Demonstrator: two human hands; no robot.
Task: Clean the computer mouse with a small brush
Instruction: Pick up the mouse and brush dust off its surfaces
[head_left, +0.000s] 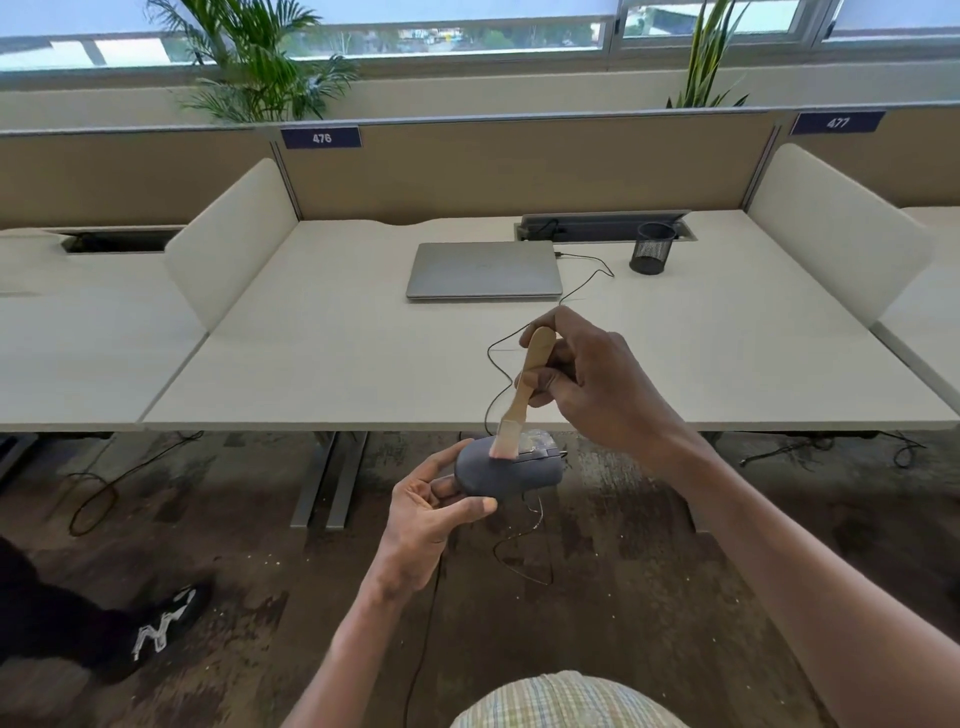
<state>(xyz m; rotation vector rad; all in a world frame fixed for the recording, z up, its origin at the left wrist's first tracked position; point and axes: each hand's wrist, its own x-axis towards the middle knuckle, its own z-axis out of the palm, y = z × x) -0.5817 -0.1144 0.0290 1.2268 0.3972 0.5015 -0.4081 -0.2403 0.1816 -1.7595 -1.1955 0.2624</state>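
Grey computer mouse (506, 475) held in air just below and in front of desk edge, gripped by left hand (431, 512) w/ thumb and fingers curled round its rear. Small brush (522, 392), wooden handle, pale bristles touching mouse top; pinched by right hand (582, 374) at upper handle, tilted. Mouse cable (519, 545) looping down toward floor and up over desk. White desk (311, 364) w/ beige partition behind, side dividers L and R. Closed silver laptop (485, 270) at rear centre, cable plugged into its R side. Black mesh pen cup (653, 248) to R of laptop, beside open cable tray (602, 224); contents not discernible. Labels 476 (321, 137) and 477 (837, 122) on partition tops. Plants (260, 62) and windows beyond. Dark mottled carpet (623, 597) below.
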